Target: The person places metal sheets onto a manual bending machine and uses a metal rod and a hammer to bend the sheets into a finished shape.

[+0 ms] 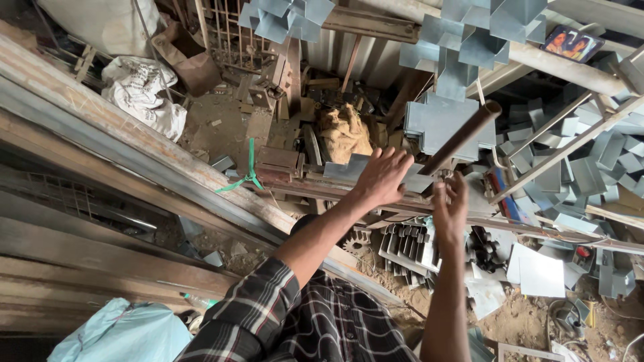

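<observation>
**Hands at the metal press, centre frame**

Left hand [384, 175] laid flat, fingers spread, on a grey sheet-metal blank [365, 169] at the centre. Right hand [451, 206] just beside it, fingers loosely curled near the lower end of a rusty lever [463, 137]; whether it grips anything, cannot tell. Stack of cut blanks [439, 121] above the hands, folded pieces [409, 248] below. Long steel beams [121, 154] cross the left half. White sack [144, 94] upper left, green strap [248, 175] mid-left.
</observation>
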